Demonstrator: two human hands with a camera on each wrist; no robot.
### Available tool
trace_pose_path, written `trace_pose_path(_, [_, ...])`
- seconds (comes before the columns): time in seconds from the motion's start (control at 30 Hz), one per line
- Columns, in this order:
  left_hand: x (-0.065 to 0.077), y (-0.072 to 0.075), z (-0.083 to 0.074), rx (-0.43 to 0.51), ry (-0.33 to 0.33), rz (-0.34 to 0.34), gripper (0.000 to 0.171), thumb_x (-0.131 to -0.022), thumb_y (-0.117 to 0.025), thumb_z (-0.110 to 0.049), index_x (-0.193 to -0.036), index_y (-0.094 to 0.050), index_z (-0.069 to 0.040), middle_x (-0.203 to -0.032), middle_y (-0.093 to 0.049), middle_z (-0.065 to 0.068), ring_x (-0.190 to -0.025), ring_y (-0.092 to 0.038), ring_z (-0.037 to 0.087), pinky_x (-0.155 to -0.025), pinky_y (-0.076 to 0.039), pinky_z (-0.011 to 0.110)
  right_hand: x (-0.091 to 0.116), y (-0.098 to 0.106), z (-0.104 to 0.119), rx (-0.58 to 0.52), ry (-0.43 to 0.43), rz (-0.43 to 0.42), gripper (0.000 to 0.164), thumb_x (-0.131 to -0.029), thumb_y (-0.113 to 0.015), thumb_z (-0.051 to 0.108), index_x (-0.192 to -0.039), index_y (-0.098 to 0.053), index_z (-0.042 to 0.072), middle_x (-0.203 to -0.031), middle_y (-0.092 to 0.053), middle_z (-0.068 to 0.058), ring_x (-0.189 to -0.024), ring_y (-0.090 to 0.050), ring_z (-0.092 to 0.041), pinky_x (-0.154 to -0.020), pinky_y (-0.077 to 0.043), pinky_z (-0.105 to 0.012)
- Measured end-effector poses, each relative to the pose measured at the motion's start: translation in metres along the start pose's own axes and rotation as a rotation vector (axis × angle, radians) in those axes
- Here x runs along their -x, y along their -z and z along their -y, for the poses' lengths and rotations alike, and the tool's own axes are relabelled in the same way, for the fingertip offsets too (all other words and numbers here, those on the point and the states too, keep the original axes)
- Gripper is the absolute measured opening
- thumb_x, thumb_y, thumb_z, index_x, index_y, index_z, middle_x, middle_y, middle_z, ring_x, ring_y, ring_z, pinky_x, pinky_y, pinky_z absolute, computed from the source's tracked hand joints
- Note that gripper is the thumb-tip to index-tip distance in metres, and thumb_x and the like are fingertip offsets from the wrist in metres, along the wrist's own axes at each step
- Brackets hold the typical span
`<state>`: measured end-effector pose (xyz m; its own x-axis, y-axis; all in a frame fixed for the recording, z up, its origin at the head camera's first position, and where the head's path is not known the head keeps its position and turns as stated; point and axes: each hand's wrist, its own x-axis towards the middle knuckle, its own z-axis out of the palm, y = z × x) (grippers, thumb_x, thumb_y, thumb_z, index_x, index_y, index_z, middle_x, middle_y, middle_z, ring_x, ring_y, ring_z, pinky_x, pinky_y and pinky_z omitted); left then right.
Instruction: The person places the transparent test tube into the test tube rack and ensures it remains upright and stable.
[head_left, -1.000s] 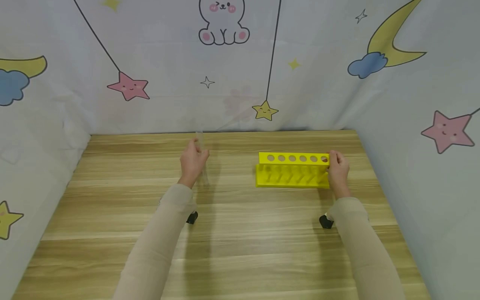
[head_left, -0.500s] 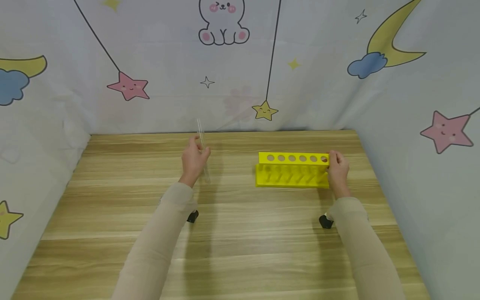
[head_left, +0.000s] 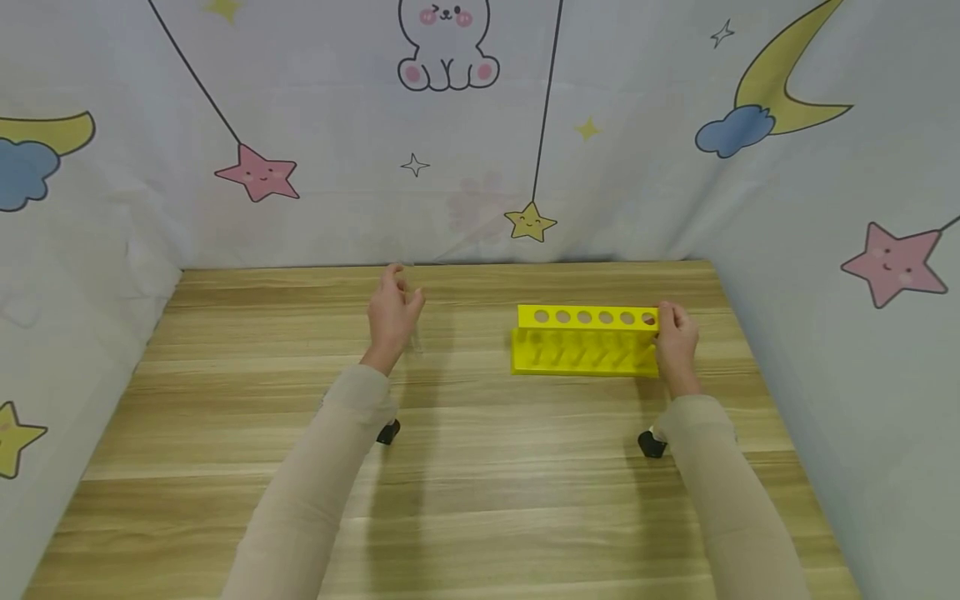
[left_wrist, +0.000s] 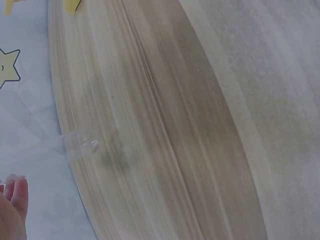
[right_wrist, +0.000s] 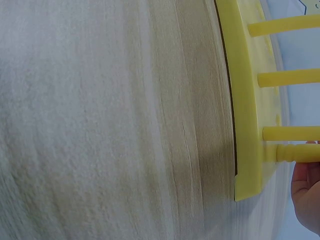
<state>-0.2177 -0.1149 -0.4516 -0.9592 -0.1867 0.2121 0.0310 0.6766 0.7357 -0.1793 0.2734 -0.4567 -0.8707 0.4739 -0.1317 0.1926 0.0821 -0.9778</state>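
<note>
A clear, round-bottomed test tube [head_left: 417,338] is held between the thumb and fingers of my left hand [head_left: 391,318], left of the rack. In the left wrist view the rounded end of the tube [left_wrist: 84,145] points over the table, while the hand [left_wrist: 13,207] shows only at the edge. My right hand [head_left: 678,346] grips the right end of a yellow test tube rack [head_left: 585,367], which stands on the table with a row of several holes along its top. The right wrist view shows fingers around the rack's end post [right_wrist: 300,152], beside several pegs.
The wooden table [head_left: 517,492] ends at a white curtain [head_left: 337,217] printed with stars, moons and a bear; the curtain also hangs along both sides. A small black device [head_left: 652,443] sits at the right wrist, and another black device [head_left: 387,432] at the left.
My left hand has moved slightly away from me and to the right with the test tube, whose upper part now shows less above the fingers. The right hand and rack have stayed still.
</note>
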Motion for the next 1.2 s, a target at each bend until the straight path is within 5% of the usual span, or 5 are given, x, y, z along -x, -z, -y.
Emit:
trace_pose_path(0.47, [-0.002, -0.002, -0.012, 0.054, -0.082, -0.090, 0.041, -0.079, -0.060, -0.014, -0.116, -0.046, -0.002, -0.089, -0.057, 0.014, -0.075, -0.055, 0.025, -0.068, -0.045, 0.039, -0.013, 0.001, -0.018, 0.000, 0.015, -0.022, 0.022, -0.091, -0.044, 0.028, -0.087, -0.060, 0.013, -0.073, -0.055, 0.006, -0.062, -0.048, -0.008, -0.045, -0.036, -0.015])
trace_pose_path(1.2, [0.000, -0.004, -0.032, 0.119, -0.137, -0.066, 0.039, -0.081, -0.058, -0.014, -0.116, -0.044, -0.004, -0.092, -0.056, 0.012, -0.080, -0.056, 0.024, -0.068, -0.048, 0.035, 0.002, 0.000, 0.000, -0.020, 0.005, 0.004, 0.027, -0.091, -0.043, 0.025, -0.095, -0.058, 0.003, -0.073, -0.055, 0.003, -0.063, -0.048, -0.012, -0.046, -0.036, -0.016])
